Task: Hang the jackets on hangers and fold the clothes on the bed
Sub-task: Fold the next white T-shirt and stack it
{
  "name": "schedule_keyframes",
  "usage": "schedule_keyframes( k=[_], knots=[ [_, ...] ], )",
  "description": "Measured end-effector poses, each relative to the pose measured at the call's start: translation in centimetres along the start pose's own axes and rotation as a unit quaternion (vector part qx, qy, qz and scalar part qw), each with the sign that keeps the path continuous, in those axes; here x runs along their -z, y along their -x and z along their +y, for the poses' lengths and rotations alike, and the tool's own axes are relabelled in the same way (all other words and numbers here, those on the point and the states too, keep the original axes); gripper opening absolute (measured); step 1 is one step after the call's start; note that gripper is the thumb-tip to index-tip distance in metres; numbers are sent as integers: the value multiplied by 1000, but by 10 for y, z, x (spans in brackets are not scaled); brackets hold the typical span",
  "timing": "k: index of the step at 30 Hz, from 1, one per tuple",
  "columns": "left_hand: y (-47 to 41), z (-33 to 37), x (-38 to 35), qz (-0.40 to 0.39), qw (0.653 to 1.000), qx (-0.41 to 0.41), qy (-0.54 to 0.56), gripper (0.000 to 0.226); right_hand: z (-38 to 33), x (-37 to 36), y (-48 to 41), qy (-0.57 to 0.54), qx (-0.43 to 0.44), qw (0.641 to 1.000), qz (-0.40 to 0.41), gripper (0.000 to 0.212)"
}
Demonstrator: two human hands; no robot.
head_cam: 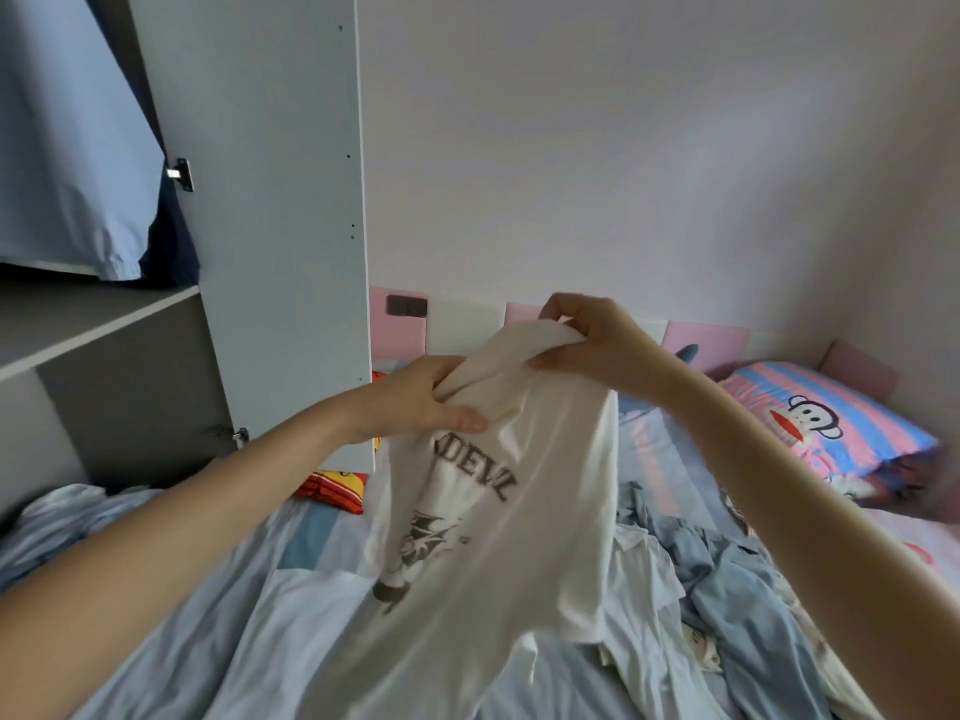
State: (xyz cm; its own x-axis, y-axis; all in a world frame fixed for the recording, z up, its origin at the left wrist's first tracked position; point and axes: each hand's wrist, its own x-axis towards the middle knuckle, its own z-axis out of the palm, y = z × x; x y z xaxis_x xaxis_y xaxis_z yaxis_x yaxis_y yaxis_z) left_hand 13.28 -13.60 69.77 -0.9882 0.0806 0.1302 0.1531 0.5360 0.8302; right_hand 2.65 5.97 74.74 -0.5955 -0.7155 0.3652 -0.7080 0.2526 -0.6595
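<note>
A white T-shirt (498,517) with grey lettering and a dark print hangs in the air over the bed (311,532). My left hand (415,402) pinches its upper left edge. My right hand (587,340) grips the bunched top edge a little higher and to the right. The shirt's lower part drapes down toward me. A light blue garment (737,584) lies crumpled on the bed to the right, with a white cloth (639,569) beside it. More pale blue fabric (171,641) spreads across the bed at the lower left.
An open wardrobe (275,200) stands at the left with a grey shelf (88,314) and a blue garment (67,148) hanging inside. A striped cartoon pillow (831,418) lies at the right by the pink headboard (706,340). A red and yellow item (337,485) sits by the wardrobe.
</note>
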Motion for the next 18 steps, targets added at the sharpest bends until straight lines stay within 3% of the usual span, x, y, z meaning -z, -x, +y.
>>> schedule_keyframes(
  k=[3, 7, 10, 12, 14, 17, 18],
  knots=[
    [0, -8, 2, 32, 998, 5, 53, 40, -3, -2, 3, 58, 34, 992, 103, 25],
    [-2, -17, -3, 62, 997, -32, 11, 22, -6, -4, 11, 124, 50, 983, 124, 20],
    [-3, -22, -7, 71, 997, -33, -24, 26, -8, 1, 17, 221, 39, 962, 157, 8],
    [-1, -27, -4, 68, 996, -29, -48, 23, -3, 5, 19, 276, 6, 946, 172, 27],
    [1, -33, 1, 61, 995, -11, -73, 19, 5, 12, 20, 256, -30, 947, 194, 34],
    [0, -52, 11, 73, 992, 20, -97, 44, 24, 21, 18, 177, -49, 960, 213, 36],
    [-2, -57, 13, 85, 992, 19, -95, 44, 30, 22, 17, 163, -48, 962, 216, 33]
  ],
)
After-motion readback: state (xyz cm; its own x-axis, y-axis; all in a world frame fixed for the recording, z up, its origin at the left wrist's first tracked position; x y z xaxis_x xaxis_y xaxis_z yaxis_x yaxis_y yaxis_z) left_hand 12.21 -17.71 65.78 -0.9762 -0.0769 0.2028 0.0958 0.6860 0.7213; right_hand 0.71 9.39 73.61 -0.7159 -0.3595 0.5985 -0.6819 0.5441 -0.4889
